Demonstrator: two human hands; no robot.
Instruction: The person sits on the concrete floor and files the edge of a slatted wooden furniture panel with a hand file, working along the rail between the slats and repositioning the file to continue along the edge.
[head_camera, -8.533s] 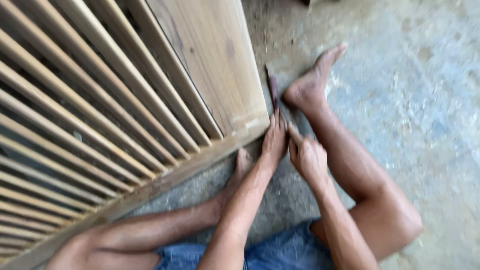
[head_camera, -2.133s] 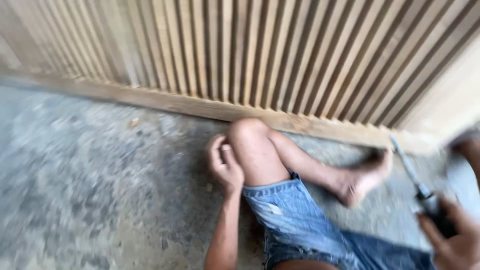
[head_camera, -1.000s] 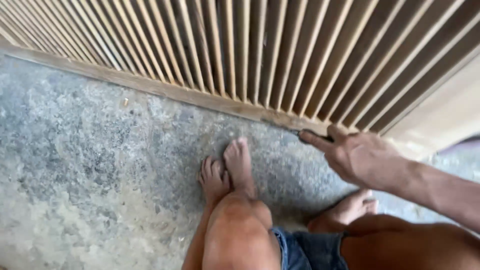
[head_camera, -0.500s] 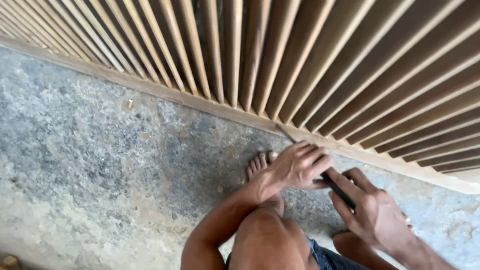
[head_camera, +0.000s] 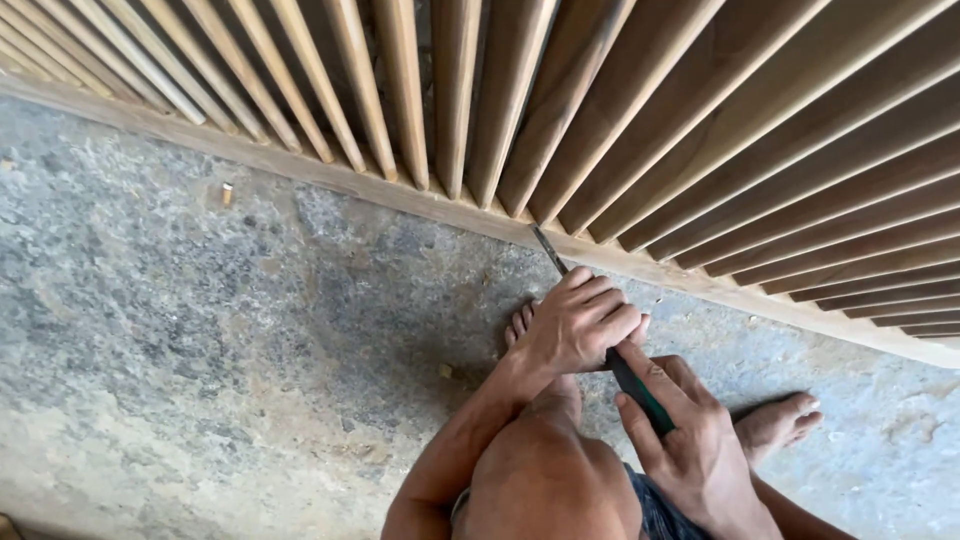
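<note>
The chisel (head_camera: 585, 310) lies slanted, its tip at the bottom rail (head_camera: 420, 200) of the slatted wooden panel (head_camera: 600, 120). My left hand (head_camera: 580, 325) wraps its shaft; my right hand (head_camera: 690, 440) clenches the dark handle, above the concrete floor (head_camera: 200, 350).

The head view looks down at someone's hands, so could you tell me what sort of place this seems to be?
Probably a woodworking or carpentry spot. A large slatted wooden panel stands on a rough concrete floor, and the person sits barefoot before it, left hand and right hand guiding a chisel-like tool to its bottom rail.
</note>
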